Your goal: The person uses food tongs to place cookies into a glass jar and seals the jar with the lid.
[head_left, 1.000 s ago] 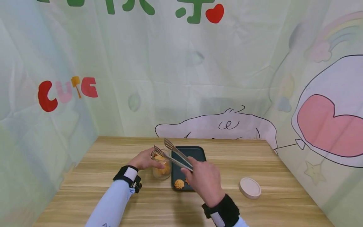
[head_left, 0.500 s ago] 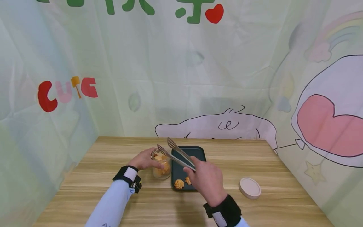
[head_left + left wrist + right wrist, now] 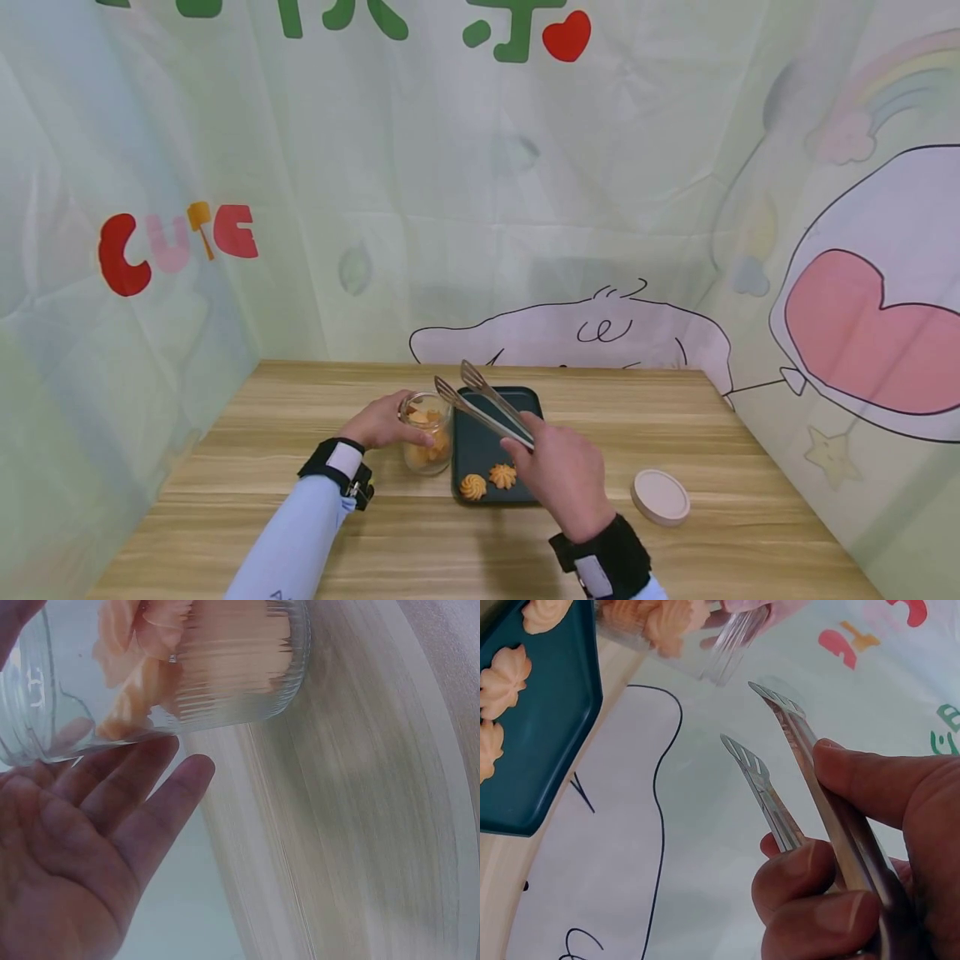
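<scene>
My left hand [image 3: 384, 423] holds a clear glass jar [image 3: 426, 457] near its open mouth, thumb in front and fingers on the far side. Piped cookies [image 3: 142, 682] fill part of the jar in the left wrist view. In my right hand [image 3: 566, 477] is a pair of metal tongs [image 3: 491, 419] with slotted tips. Those tips stand apart with nothing between them in the right wrist view, above the dark tray [image 3: 471, 450]. Two swirled cookies, a round one [image 3: 473, 487] and a star-edged one [image 3: 502, 476], lie at the tray's near end; a third cookie [image 3: 546, 613] shows in the right wrist view.
A pale round lid [image 3: 661, 497] lies on the wooden table [image 3: 315, 400] to the right of my right hand. The tray is directly right of the jar. A printed cloth backdrop [image 3: 450, 183] rises behind the table's far edge.
My right hand and the tongs have moved right, from over the jar's mouth to over the tray. The star-edged cookie has come fully into sight. The left hand and jar have stayed put.
</scene>
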Available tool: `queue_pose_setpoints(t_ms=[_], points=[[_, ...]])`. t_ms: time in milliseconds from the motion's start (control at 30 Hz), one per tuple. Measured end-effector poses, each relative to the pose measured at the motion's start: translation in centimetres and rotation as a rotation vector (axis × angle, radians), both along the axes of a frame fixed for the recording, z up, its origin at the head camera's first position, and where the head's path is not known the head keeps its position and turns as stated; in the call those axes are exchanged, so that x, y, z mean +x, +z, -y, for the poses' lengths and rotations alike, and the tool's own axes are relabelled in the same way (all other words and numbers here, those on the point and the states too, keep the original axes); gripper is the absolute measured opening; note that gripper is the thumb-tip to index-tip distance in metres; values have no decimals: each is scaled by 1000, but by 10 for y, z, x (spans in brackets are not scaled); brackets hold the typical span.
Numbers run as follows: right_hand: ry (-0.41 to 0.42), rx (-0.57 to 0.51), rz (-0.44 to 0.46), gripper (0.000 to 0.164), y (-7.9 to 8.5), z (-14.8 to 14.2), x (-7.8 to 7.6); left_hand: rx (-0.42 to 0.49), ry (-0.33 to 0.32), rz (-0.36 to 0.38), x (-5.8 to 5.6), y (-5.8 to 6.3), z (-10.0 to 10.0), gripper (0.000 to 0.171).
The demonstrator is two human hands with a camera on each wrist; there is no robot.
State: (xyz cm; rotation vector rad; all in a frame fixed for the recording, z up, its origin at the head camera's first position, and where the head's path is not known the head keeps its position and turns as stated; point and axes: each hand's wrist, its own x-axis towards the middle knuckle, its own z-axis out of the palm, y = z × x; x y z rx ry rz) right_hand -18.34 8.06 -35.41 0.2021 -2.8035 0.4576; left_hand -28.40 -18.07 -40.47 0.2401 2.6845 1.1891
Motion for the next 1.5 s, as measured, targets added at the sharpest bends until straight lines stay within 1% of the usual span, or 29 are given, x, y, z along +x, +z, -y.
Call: queue_pose_setpoints(t_ms=[167,300,500,833,967,1100,1267,1500], points=[[-16,3,-2,45,-3,-8,-1,0,4,-2,0,0,0,86],[-39,4,12,45,-7,-14,-2,4,0,-6,1,1,0,84],[-67,-2,28,45,-16,-25,-3,0,0,-5,1,2,-1,84],[-132,-13,106,48,-29,-44,-5,8,-1,6,0,2,-2,85],[-157,-16,144,49,-33,-52,-3,7,1,10,0,3,-3,87],[-172,-10,150,48,-36,-61,0,2,3,9,0,2,-3,86],[-174,-6,160,46,-38,-68,4,-1,3,4,0,1,-2,84],[-167,9,217,39,-37,-75,9,2,10,5,1,0,-2,84]])
